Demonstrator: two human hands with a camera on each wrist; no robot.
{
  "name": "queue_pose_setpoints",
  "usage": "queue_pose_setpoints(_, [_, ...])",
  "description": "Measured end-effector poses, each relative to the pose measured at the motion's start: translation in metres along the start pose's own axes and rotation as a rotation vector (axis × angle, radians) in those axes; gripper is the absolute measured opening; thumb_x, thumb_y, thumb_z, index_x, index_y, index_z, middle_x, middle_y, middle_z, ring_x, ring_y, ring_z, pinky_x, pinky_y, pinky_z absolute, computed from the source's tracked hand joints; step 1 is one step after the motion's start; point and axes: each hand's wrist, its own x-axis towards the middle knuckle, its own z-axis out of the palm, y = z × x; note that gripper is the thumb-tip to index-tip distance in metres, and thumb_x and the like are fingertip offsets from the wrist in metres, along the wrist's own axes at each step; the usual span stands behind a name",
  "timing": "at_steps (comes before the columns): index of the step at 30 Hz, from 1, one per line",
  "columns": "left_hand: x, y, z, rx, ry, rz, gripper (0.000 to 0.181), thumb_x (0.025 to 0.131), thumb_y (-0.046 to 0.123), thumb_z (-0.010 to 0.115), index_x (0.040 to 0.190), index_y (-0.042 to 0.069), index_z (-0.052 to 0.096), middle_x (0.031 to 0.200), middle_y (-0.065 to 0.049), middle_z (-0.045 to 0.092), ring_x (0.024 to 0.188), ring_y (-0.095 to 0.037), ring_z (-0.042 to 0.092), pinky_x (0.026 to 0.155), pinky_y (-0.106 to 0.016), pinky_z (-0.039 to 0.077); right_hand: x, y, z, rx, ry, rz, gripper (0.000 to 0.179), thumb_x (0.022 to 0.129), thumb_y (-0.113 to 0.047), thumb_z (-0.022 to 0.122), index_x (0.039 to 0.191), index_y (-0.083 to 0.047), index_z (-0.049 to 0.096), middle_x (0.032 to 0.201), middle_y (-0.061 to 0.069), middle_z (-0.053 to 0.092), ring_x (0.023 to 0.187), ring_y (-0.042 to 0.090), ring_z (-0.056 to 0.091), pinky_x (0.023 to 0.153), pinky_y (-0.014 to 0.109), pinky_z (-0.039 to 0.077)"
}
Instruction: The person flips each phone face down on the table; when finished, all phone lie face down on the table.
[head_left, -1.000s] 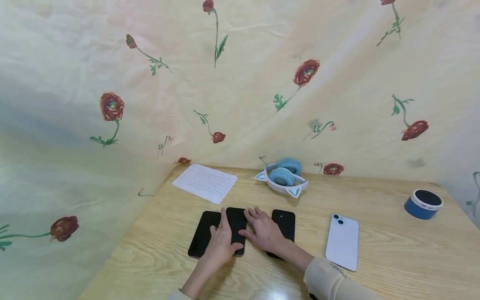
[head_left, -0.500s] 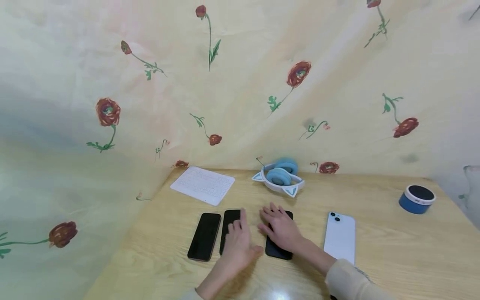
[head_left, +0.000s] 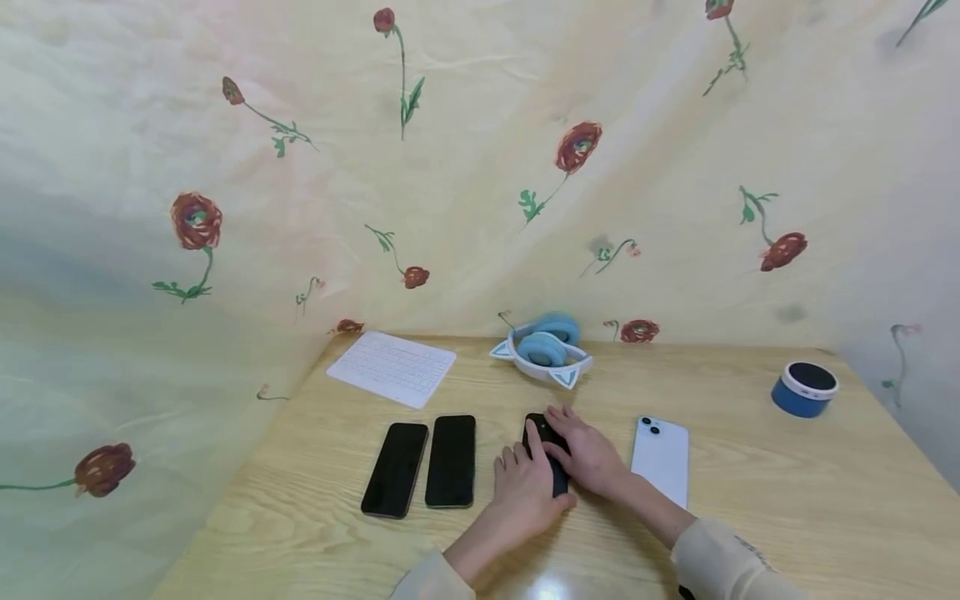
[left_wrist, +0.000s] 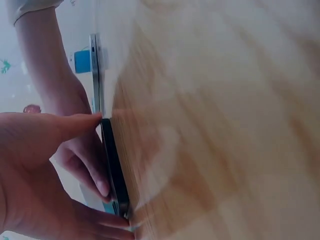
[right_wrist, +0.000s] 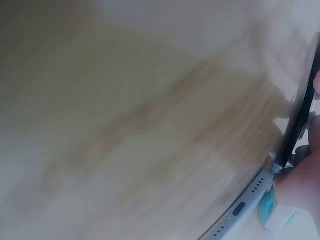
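Observation:
A black smartphone (head_left: 560,480) lies on the wooden table between my hands. My left hand (head_left: 525,483) spans its left side, the index finger stretched toward the far end and the thumb at the near end. In the left wrist view, thumb and fingertips meet opposite ends of the phone (left_wrist: 114,167). My right hand (head_left: 592,457) holds the phone from the right, fingers along the far right edge and thumb over its upper face. The right wrist view catches the phone's dark edge (right_wrist: 301,120) beside the fingers. Part of the phone is hidden under both hands.
Two more dark phones (head_left: 394,471) lie side by side to the left. A pale blue phone (head_left: 661,458) lies right, partly behind my right forearm. Farther back are a white keyboard (head_left: 392,368), cat-ear headphones (head_left: 543,352) and a round blue-and-white speaker (head_left: 805,390).
My left hand has left the middle dark phone and moved right to the third one. My right hand moved right from the middle phone as well. The view has shifted slightly.

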Motion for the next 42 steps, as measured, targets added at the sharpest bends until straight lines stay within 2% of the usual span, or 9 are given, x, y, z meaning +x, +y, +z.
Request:
queue_pose_setpoints(6, [0.001, 0.01, 0.002, 0.181, 0.014, -0.024, 0.109, 0.077, 0.063, 0.071, 0.151, -0.001, 0.025, 0.13, -0.028, 0.048, 0.116, -0.039, 0.049, 0.086, -0.04, 0.05, 0.0, 0.0, 0.002, 0.008, -0.018, 0.006, 0.052, 0.096, -0.015, 0.062, 0.14, 0.007, 0.046, 0.146, 0.025, 0.041, 0.137, 0.043, 0.033, 0.102, 0.055, 0.037])
queue_pose_setpoints(11, [0.003, 0.014, 0.001, 0.271, 0.054, 0.002, 0.093, 0.081, 0.056, 0.071, 0.145, -0.003, 0.038, 0.124, -0.03, 0.051, 0.105, -0.039, 0.053, 0.084, -0.041, 0.048, 0.0, 0.001, 0.0, 0.024, -0.013, 0.006, 0.052, 0.095, -0.011, 0.063, 0.14, 0.008, 0.046, 0.145, 0.025, 0.042, 0.136, 0.043, 0.034, 0.102, 0.055, 0.037])
queue_pose_setpoints(19, [0.0, 0.02, -0.004, 0.241, 0.039, -0.061, 0.106, 0.086, 0.051, 0.068, 0.155, 0.001, 0.005, 0.118, -0.031, 0.057, 0.098, -0.04, 0.057, 0.076, -0.04, 0.051, -0.003, 0.007, -0.004, 0.133, 0.06, -0.06, 0.049, 0.097, -0.013, 0.06, 0.141, 0.004, 0.046, 0.145, 0.021, 0.044, 0.136, 0.041, 0.034, 0.104, 0.055, 0.034])
queue_pose_setpoints(24, [-0.004, 0.023, -0.005, 0.244, 0.077, -0.053, 0.098, 0.09, 0.045, 0.064, 0.153, -0.002, 0.006, 0.107, -0.031, 0.063, 0.09, -0.035, 0.06, 0.054, -0.032, 0.05, -0.003, 0.009, -0.004, 0.169, 0.122, -0.123, 0.049, 0.099, -0.015, 0.057, 0.143, 0.003, 0.045, 0.147, 0.019, 0.043, 0.135, 0.038, 0.038, 0.103, 0.054, 0.036])
queue_pose_setpoints(27, [-0.006, 0.023, -0.005, 0.31, 0.098, -0.009, 0.092, 0.093, 0.043, 0.06, 0.152, -0.005, 0.008, 0.095, -0.027, 0.067, 0.079, -0.03, 0.06, 0.053, -0.029, 0.045, -0.002, 0.008, -0.005, 0.168, 0.162, -0.136, 0.051, 0.099, -0.017, 0.057, 0.145, 0.001, 0.042, 0.149, 0.017, 0.041, 0.134, 0.036, 0.041, 0.102, 0.054, 0.038])
queue_pose_setpoints(31, [-0.007, 0.023, -0.006, 0.398, 0.096, 0.046, 0.089, 0.096, 0.034, 0.06, 0.152, -0.007, 0.003, 0.091, -0.023, 0.069, 0.075, -0.027, 0.063, 0.067, -0.03, 0.05, 0.0, 0.005, -0.005, 0.201, 0.174, -0.098, 0.055, 0.099, -0.018, 0.055, 0.149, -0.003, 0.037, 0.149, 0.016, 0.041, 0.129, 0.032, 0.047, 0.101, 0.052, 0.04])
queue_pose_setpoints(34, [-0.007, 0.023, -0.006, 0.352, 0.098, 0.045, 0.094, 0.093, 0.023, 0.066, 0.153, -0.003, -0.001, 0.096, -0.022, 0.068, 0.082, -0.027, 0.066, 0.074, -0.032, 0.053, 0.002, 0.002, -0.004, 0.258, 0.155, -0.048, 0.057, 0.1, -0.02, 0.054, 0.152, -0.007, 0.033, 0.145, 0.018, 0.046, 0.124, 0.032, 0.052, 0.098, 0.051, 0.042])
queue_pose_setpoints(36, [-0.006, 0.021, -0.006, 0.267, 0.107, 0.029, 0.096, 0.091, 0.017, 0.068, 0.154, 0.0, -0.003, 0.094, -0.021, 0.067, 0.085, -0.027, 0.065, 0.07, -0.031, 0.054, 0.003, 0.0, -0.004, 0.301, 0.147, -0.017, 0.058, 0.101, -0.022, 0.053, 0.153, -0.008, 0.031, 0.141, 0.019, 0.049, 0.12, 0.033, 0.055, 0.096, 0.052, 0.044])
queue_pose_setpoints(42, [-0.003, 0.01, -0.005, 0.084, 0.171, 0.037, 0.097, 0.089, 0.004, 0.069, 0.155, 0.005, -0.003, 0.092, -0.018, 0.057, 0.072, -0.026, 0.057, 0.061, -0.03, 0.051, 0.008, -0.005, 0.0, 0.375, 0.134, 0.006, 0.06, 0.102, -0.024, 0.053, 0.154, -0.01, 0.028, 0.142, 0.021, 0.049, 0.125, 0.035, 0.051, 0.1, 0.052, 0.04])
